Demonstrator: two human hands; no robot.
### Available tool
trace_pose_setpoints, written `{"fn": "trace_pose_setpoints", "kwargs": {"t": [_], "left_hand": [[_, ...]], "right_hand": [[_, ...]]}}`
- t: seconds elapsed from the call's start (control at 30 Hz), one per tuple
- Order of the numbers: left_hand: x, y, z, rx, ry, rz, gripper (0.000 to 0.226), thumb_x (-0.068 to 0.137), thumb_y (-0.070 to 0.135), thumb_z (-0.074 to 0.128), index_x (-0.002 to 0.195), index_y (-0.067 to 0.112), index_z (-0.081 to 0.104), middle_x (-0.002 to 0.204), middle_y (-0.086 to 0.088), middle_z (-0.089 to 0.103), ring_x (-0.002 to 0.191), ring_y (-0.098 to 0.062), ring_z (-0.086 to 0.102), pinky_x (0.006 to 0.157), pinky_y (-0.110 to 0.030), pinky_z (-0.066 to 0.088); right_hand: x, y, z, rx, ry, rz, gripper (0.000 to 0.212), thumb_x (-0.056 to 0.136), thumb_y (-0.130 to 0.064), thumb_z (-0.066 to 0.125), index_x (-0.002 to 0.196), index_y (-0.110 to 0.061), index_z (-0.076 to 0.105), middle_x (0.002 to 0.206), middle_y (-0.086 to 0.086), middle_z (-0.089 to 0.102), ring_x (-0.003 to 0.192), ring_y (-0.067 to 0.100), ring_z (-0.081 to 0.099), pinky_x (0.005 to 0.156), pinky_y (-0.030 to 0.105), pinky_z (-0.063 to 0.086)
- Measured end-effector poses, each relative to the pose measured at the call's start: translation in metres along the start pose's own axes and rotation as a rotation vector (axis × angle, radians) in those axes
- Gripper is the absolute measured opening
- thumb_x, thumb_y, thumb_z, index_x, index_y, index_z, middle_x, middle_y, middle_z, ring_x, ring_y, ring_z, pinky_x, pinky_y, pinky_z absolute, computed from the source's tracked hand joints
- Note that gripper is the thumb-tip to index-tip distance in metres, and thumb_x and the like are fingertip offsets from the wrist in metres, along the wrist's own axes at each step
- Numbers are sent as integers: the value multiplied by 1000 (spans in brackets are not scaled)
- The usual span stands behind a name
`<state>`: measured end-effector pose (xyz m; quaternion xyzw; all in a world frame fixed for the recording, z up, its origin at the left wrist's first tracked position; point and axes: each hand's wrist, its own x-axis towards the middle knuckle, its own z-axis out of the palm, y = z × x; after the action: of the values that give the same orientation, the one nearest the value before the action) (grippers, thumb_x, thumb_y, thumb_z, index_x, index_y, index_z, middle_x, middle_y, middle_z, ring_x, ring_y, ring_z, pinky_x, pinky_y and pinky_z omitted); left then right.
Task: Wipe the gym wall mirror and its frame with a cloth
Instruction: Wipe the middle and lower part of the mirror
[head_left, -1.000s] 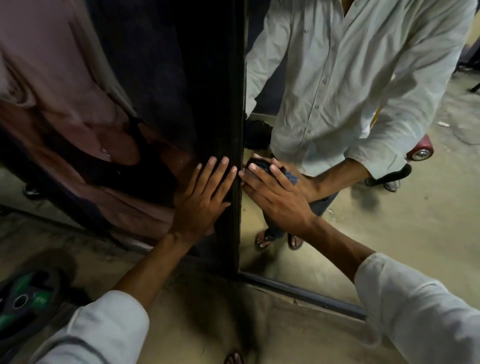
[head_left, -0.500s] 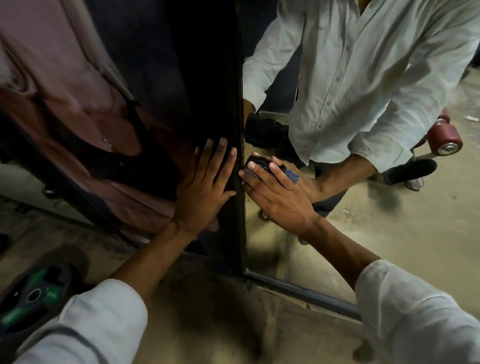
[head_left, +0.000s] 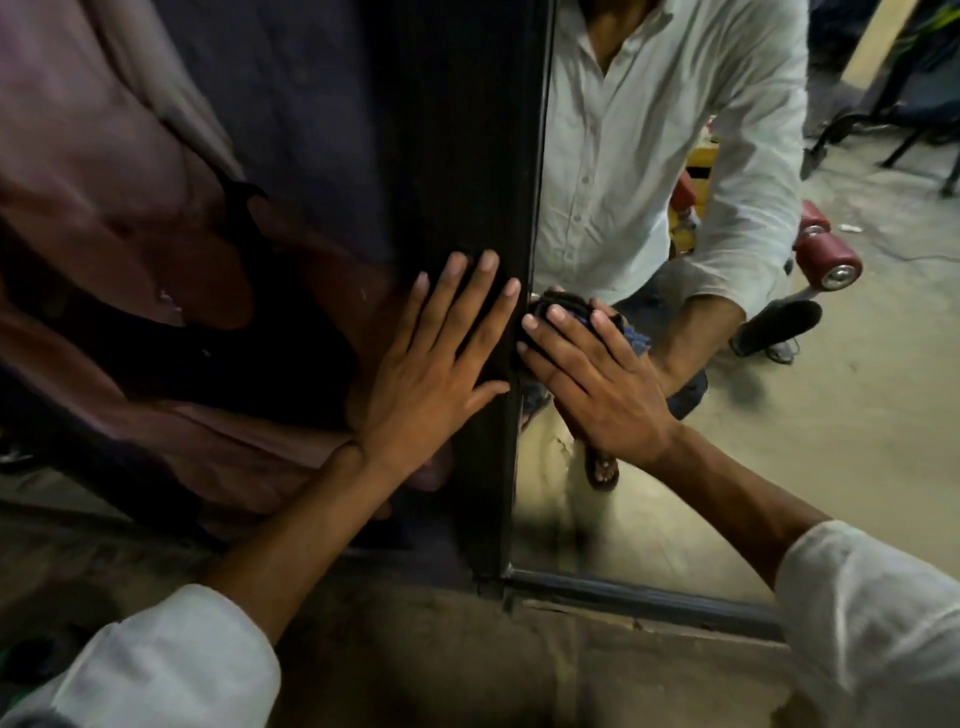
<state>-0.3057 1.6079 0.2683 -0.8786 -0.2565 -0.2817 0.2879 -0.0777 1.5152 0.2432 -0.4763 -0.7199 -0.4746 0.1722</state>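
Both flat-fingered: left hand braces frame, right hand presses cloth on mirror beside it; next, probably sweep frameward.

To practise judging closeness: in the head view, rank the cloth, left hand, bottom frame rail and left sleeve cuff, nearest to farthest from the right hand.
1. cloth, under the right hand's fingers
2. left hand, just left, on the upright frame
3. bottom frame rail, below, at the floor
4. left sleeve cuff, far lower left

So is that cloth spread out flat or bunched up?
Bunched up: the cloth shows as a dark wad under the right hand, pressed against the mirror.
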Motion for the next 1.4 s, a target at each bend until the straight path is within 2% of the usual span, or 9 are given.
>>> {"fn": "trace_pose_setpoints", "kwargs": {"t": [0.07,0.17,0.33,0.53,0.73,0.83,1.0,1.2,1.4], "left_hand": [[0,1,4,-45,48,-6,115,94,69,64,170,12,-1,176,-20,-1,163,-35,-9,133,-57,6],[1,6,15,-116,138,-40,107,98,65,62,170,11,4,176,-19,4,163,-36,-3,132,-60,10],[-23,22,44,-131,196,-65,98,101,54,62,170,10,8,176,-14,0,164,-36,4,131,-60,13],[-33,32,85,-71,338,-70,104,97,55,64,169,8,6,175,-13,3,165,-33,0,132,-58,10],[-21,48,107,-82,564,-127,91,95,42,58,165,-1,18,174,-23,10,164,-38,8,132,-61,11],[-21,48,114,-87,636,-118,85,98,39,50,166,-3,21,175,-24,13,164,-37,8,132,-60,10],[-29,55,121,10,630,-117,83,102,43,41,168,0,15,177,-20,7,165,-33,4,132,-59,10],[-36,55,125,48,575,-121,79,105,42,37,169,1,14,178,-18,5,165,-32,3,131,-61,16],[-36,54,127,41,600,-93,78,104,39,35,169,1,13,178,-18,4,165,-32,3,130,-62,17]], "right_hand": [[0,-4,0,9,4,26,47,113,-13,34,159,-6,40,169,14,27,158,31,24,131,47,11],[0,-8,3,36,19,40,47,112,-14,33,158,-5,41,169,13,27,156,32,28,130,48,12],[-3,-16,9,131,83,93,50,107,-17,42,155,-3,46,166,15,36,156,33,29,131,49,12],[-6,-20,25,104,142,98,62,100,-21,57,157,-1,43,168,18,31,159,36,23,130,54,16],[-9,-29,46,67,296,106,59,110,-28,21,158,0,40,170,19,28,160,36,18,129,57,18],[-15,-39,58,-17,363,147,58,105,-23,40,159,-2,39,171,17,25,161,33,15,131,53,15],[-32,-51,66,-140,362,151,64,104,-28,44,162,-6,33,173,15,20,162,30,11,133,45,3],[-32,-32,50,-203,241,47,66,106,-24,46,166,-9,22,175,13,11,163,28,2,133,46,3],[20,-9,25,-181,353,176,59,110,-23,45,164,-8,28,174,14,16,163,27,7,133,43,5]]}}
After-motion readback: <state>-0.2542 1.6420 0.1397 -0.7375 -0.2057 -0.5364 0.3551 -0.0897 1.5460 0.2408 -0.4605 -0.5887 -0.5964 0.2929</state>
